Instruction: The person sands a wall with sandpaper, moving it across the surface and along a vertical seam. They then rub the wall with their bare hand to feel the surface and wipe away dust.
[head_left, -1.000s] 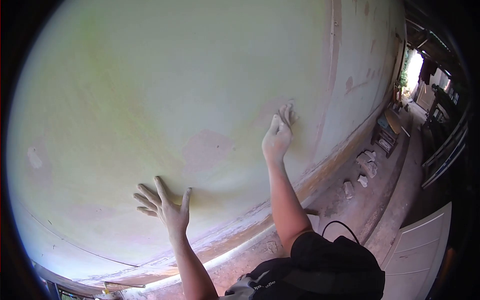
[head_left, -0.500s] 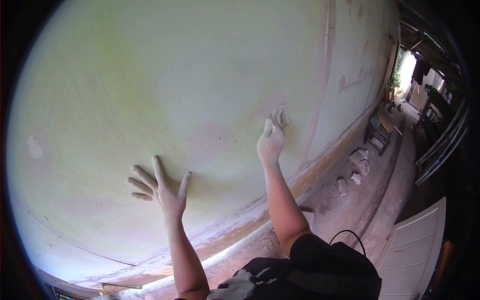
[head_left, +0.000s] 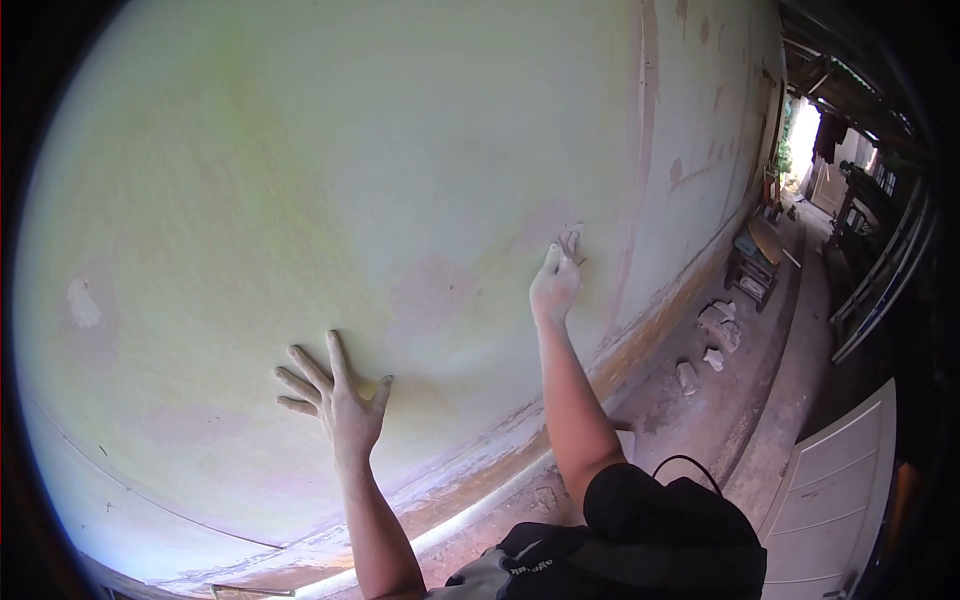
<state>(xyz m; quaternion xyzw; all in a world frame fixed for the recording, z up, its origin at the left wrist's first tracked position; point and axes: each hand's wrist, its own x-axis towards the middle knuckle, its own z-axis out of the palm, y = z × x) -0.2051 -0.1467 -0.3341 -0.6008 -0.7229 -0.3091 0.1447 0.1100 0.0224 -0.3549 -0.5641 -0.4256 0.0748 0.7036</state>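
A pale green wall (head_left: 440, 140) with pinkish-grey patches fills most of the view. My left hand (head_left: 345, 400) lies against its lower part, fingers spread, holding nothing. To the right, my right hand (head_left: 558, 280) is raised to the wall beside a pinkish patch, its fingers pressed together around a small pale piece (head_left: 571, 238) that looks like folded sandpaper or cloth. Most of that piece is hidden by the fingers. Pale dust coats both hands.
Broken pale chunks (head_left: 720, 325) lie on the floor (head_left: 690, 440) along the wall base. Beyond them is a small wooden stand (head_left: 750, 278). A white panel (head_left: 835, 500) leans at the lower right, with metal rails (head_left: 885, 280) above it.
The view has shifted a little. Against the wall's marks, my left hand sits slightly lower. My right hand still holds the piece close to the same patch, with its wrist turned slightly.
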